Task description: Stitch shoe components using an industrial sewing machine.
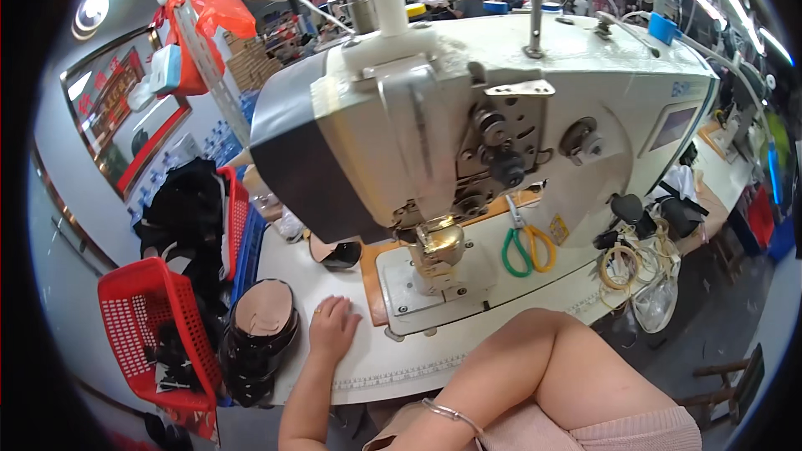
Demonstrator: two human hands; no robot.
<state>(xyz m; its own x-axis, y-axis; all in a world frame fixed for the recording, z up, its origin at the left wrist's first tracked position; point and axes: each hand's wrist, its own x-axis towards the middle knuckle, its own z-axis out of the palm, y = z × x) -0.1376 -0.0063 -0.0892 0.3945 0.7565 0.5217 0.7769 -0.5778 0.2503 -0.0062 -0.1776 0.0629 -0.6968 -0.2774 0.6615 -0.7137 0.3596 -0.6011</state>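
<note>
My left hand (pixel 333 327) lies on the white table of a sewing machine (pixel 368 117), fingers stretched out, holding nothing. Left of it is a stack of glossy black shoe pieces (pixel 263 309) with a beige lining on top. Beyond my fingers rests another black-and-beige piece (pixel 338 252). The machine's needle area (pixel 439 255) sits right of my hand, over a metal plate. My right forearm (pixel 501 367) bends back toward my body, with a bracelet at the wrist; the right hand itself falls outside the picture. Scissors (pixel 526 246) with green and orange handles lie beside the machine's base.
At the left stand a red plastic basket (pixel 125 309) with black scraps and a heap of black material (pixel 188 209). Tape rolls (pixel 618 267) and a clear plastic bag (pixel 656 305) hang at the table's right edge. A wooden stool (pixel 735 384) stands on the floor.
</note>
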